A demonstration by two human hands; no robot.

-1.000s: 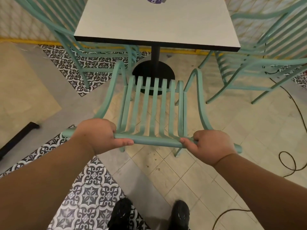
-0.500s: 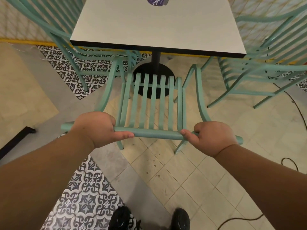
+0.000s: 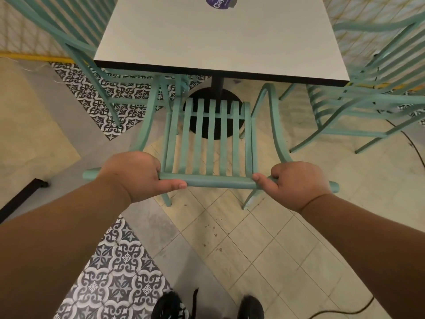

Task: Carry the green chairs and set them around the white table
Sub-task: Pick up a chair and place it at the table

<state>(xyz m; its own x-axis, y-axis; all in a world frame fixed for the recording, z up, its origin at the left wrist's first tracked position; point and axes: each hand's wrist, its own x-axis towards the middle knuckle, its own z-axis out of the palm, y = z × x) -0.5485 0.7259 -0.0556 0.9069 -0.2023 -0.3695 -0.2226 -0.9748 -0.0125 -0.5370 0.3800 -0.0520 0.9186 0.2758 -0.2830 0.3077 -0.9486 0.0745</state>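
The left hand [image 3: 135,173] is wrapped over the top rail of a green chair [image 3: 218,182], fingers curled behind the rail and the thumb laid along its near face; the right hand [image 3: 296,183] is closed round the same rail further along, thumb pointing inward. The rail is thus gripped at two places, with a bare stretch left between the hands and a short end left free outside each. The chair is seen from behind and above, its slatted back and seat running away from the hands toward the white counter [image 3: 218,40], with the front of the seat and the curved arms brought close to the counter's near edge. The round black base [image 3: 231,94] of the counter is seen through the slats. Whether the rear legs are resting on the floor cannot be told. A purple sticker [image 3: 218,2] is found at the far edge of the counter. A second green chair [image 3: 95,88] is placed at the counter's left side and a third [image 3: 379,100] at its right. Cream tiles [image 3: 264,245] and patterned tiles [image 3: 119,272] are laid underfoot, and a black cable [image 3: 345,313] is trailed across the floor at lower right.
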